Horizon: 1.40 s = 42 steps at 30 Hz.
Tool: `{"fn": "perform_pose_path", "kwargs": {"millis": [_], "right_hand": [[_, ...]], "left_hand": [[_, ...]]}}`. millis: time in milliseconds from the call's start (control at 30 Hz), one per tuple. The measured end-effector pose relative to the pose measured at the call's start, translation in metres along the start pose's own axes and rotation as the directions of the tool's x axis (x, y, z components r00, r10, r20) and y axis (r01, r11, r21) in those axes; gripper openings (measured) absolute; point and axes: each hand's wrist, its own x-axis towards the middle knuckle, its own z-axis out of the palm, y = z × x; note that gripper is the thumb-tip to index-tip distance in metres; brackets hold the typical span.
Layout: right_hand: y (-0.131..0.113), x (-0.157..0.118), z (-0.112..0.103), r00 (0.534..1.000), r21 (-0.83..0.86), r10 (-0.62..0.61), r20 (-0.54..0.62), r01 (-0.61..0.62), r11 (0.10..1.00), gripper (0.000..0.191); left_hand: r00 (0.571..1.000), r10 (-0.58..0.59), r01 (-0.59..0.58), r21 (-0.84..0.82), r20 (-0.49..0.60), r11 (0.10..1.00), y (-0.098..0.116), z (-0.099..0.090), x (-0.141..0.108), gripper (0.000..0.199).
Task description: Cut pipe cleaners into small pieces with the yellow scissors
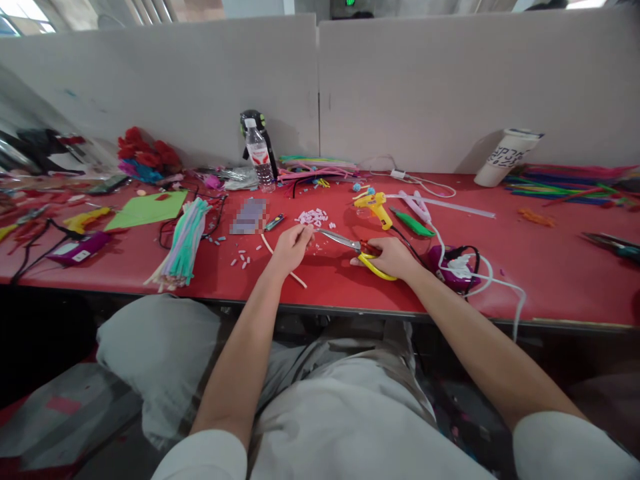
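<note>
My left hand point(294, 245) is closed, its fingertips pinched on what looks like the end of a pale pipe cleaner, mostly hidden. In my right hand point(393, 257) are scissors point(344, 241) with yellow and red handles, their blades pointing left toward my left fingertips. A cream pipe cleaner point(299, 280) curves across the table, passing behind my left wrist. Just beyond my fingers is a pile of short pale pink cut pieces point(313, 217). More pale snippets point(243, 259) are scattered to the left.
On the red table point(330, 293), a pipe cleaner bundle point(185, 240) and a pixelated rectangle point(250, 216) lie left. A yellow glue gun point(379, 210), green pen-like tool point(414, 224) and purple box point(453, 270) with cords lie right. A water bottle point(259, 157) stands near the partition point(200, 87).
</note>
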Motion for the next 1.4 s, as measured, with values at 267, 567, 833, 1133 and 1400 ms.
{"fn": "perform_pose_path", "kwargs": {"millis": [267,567,833,1133,1400], "right_hand": [[-0.0008,0.0012,-0.0019,1.0,-0.015,0.002,0.012,-0.002,1.0,0.063],[0.0008,0.0031,0.0007,0.999,-0.036,0.031,-0.003,-0.032,0.999,0.062],[-0.0009,-0.0014,-0.0015,1.0,-0.006,0.022,-0.007,-0.023,1.0,0.064],[0.0038,0.0003,0.0029,1.0,-0.014,-0.008,-0.029,0.007,1.0,0.064],[0.0051,0.0027,0.0041,1.0,-0.03,-0.011,-0.026,0.01,1.0,0.062]], "left_hand": [[1.0,0.002,-0.002,-0.029,0.007,1.0,-0.0002,0.001,0.0012,0.043],[0.999,-0.038,0.039,-0.076,0.016,0.996,-0.0011,0.0026,0.0006,0.043],[1.0,-0.029,0.029,-0.055,0.001,0.998,-0.0008,0.0022,0.0012,0.044],[0.999,-0.036,0.036,-0.064,0.005,0.997,-0.0019,0.0021,0.0001,0.042],[0.999,-0.043,0.043,-0.07,0.009,0.997,0.0,0.0021,-0.0002,0.043]]}}
